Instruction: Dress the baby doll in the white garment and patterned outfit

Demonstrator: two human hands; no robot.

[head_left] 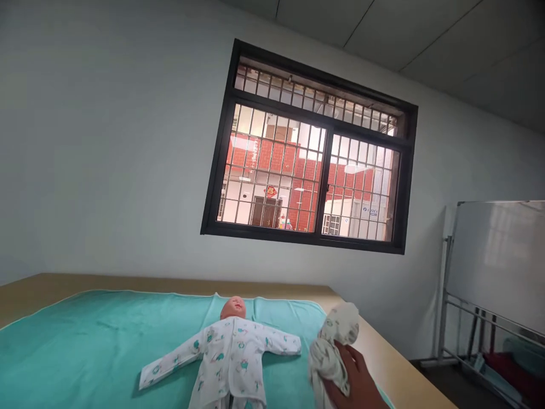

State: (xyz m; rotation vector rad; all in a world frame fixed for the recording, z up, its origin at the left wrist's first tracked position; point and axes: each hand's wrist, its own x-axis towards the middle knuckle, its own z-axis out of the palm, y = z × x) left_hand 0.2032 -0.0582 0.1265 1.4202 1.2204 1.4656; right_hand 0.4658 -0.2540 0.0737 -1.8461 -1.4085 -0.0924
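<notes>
A single head-worn camera gives the only view. It stands at the near edge of the desk (395,363) and faces forward across it toward the wall and barred window (309,150), pitched high and rolled so the window frame slants down to the right. The teal blanket (85,341) and baby doll (232,352) sit close at the bottom; the whiteboard (498,255) stands farther off right.

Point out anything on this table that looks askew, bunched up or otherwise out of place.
Little stands out. The baby doll in a white printed shirt lies flat on the teal towel, arms spread. The one untidy thing is the crumpled white patterned cloth, bunched in the right hand beside the doll. The left hand is out of view.
</notes>
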